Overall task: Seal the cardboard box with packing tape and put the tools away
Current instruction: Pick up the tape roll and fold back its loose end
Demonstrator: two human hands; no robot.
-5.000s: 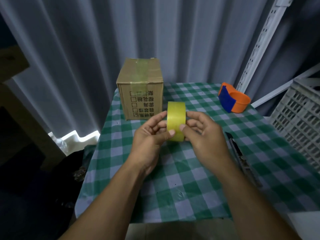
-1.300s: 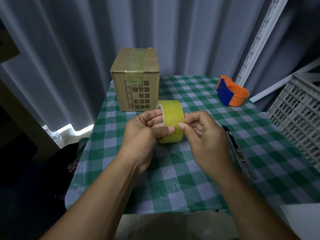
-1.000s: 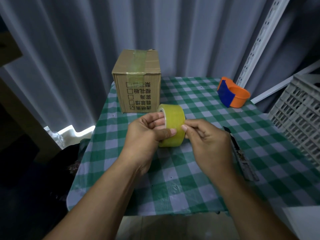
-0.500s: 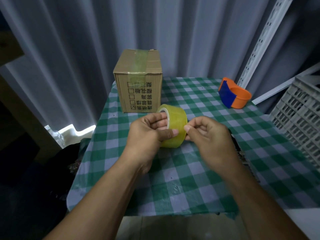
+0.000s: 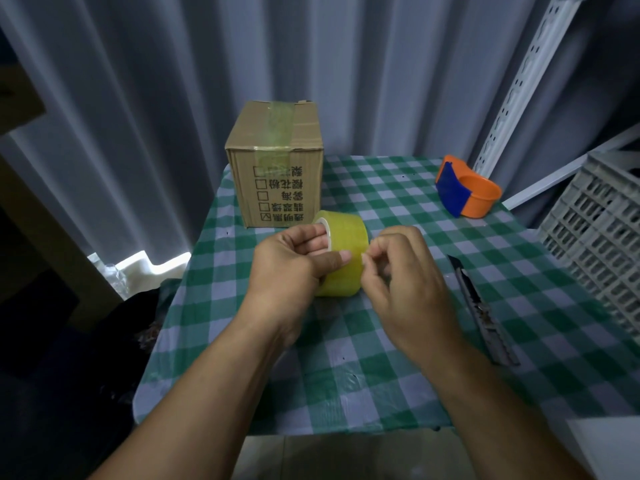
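A roll of yellowish packing tape (image 5: 346,237) is held above the middle of the green checked table (image 5: 398,375). My left hand (image 5: 294,261) grips it, fingers in the core and thumb on the outer face. My right hand (image 5: 398,271) pinches at the roll's surface with thumb and fingertips next to the left thumb. The cardboard box (image 5: 277,161) stands at the table's far left corner with a strip of tape over its top seam and down the front. A utility knife (image 5: 481,306) lies on the cloth to the right of my right hand.
An orange and blue tape dispenser (image 5: 464,192) sits at the far right of the table. A grey plastic crate (image 5: 599,244) stands beyond the right edge. Grey curtains hang behind, with a white slotted rail (image 5: 519,81) at the right.
The roll has turned slightly in my left hand, showing more of its core. My right fingertips have shifted along its surface, still pinching. The box, dispenser and knife have not moved.
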